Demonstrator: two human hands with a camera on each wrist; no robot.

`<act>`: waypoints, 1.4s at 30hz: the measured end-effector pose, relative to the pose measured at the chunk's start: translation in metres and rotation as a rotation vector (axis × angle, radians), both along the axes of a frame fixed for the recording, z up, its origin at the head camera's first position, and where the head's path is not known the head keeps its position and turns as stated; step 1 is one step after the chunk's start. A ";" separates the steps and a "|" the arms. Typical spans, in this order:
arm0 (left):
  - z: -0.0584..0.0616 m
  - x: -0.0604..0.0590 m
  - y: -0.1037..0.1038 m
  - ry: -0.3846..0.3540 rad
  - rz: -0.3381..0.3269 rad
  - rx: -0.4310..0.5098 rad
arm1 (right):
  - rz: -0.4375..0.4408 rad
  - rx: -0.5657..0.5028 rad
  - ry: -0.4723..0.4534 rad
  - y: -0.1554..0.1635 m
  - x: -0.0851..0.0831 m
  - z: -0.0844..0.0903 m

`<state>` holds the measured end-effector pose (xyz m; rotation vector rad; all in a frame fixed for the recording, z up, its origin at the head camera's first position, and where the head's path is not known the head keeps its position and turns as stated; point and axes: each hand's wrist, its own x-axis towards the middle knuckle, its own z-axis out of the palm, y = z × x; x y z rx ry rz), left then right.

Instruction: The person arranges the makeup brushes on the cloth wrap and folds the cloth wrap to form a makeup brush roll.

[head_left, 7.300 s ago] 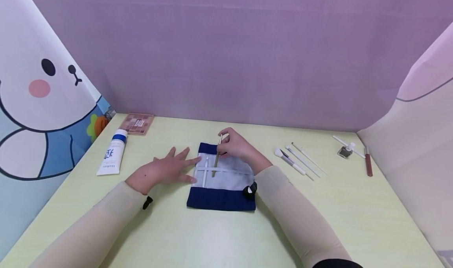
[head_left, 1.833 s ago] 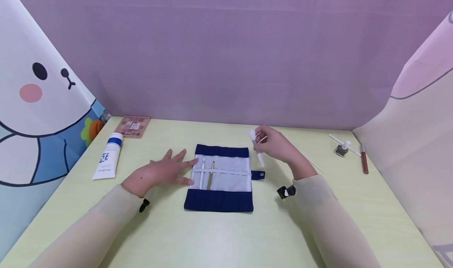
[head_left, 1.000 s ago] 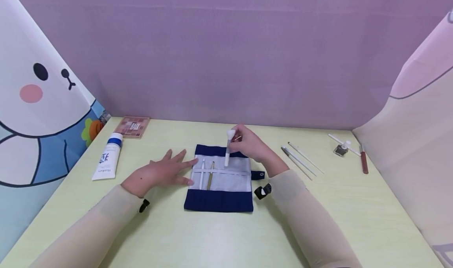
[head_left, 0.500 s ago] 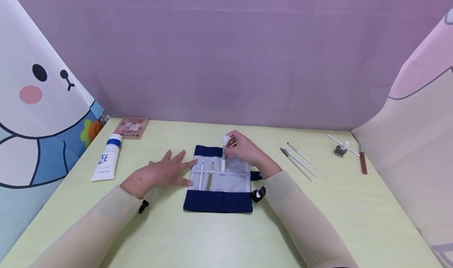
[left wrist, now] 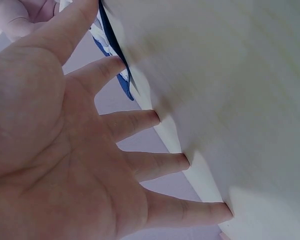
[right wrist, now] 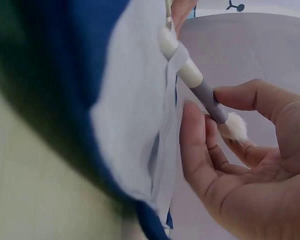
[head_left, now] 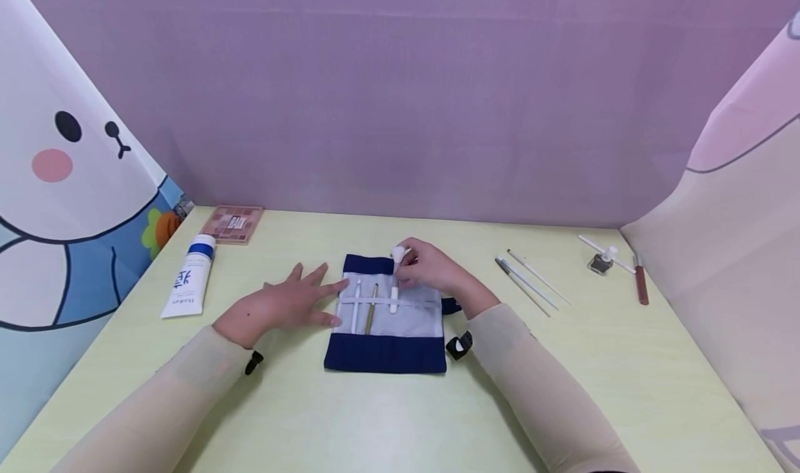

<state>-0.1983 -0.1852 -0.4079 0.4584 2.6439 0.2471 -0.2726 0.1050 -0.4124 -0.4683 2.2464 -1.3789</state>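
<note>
A navy brush roll (head_left: 384, 351) with a grey lining lies open on the pale yellow table (head_left: 375, 417). My left hand (head_left: 281, 308) lies flat beside it, straight fingers pressing its left edge (left wrist: 121, 75). My right hand (head_left: 428, 270) pinches a white brush (head_left: 395, 282) with a fluffy head near the top. Its handle is tucked under the roll's elastic band. In the right wrist view, the brush (right wrist: 200, 89) passes under the band on the roll (right wrist: 125, 105), with the thumb and fingers of my right hand (right wrist: 230, 165) around its head. A thin white brush (head_left: 356, 306) and a gold brush (head_left: 372, 308) sit under the band to its left.
Three thin brushes (head_left: 528, 284) lie loose to the right of the roll. A small dark pot with a white stick (head_left: 602, 261) and a brown pencil (head_left: 639, 287) are at the far right. A white tube (head_left: 187, 285) and an eyeshadow palette (head_left: 236, 221) lie at the left.
My right hand carried the white brush from the right of the roll over it and slid its handle down under the band beside the gold brush. The left hand stayed put.
</note>
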 end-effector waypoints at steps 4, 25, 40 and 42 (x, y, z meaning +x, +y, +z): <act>0.000 -0.001 0.000 0.000 -0.005 -0.002 | 0.017 0.087 0.086 0.004 0.001 0.000; 0.001 0.000 0.000 -0.006 0.005 0.010 | 0.124 0.301 0.199 0.005 0.014 0.001; 0.000 0.001 0.000 0.004 0.008 0.005 | 0.210 0.398 0.248 0.006 0.020 0.004; 0.001 0.001 0.000 0.006 0.004 0.000 | 0.189 0.389 0.256 0.009 0.020 0.006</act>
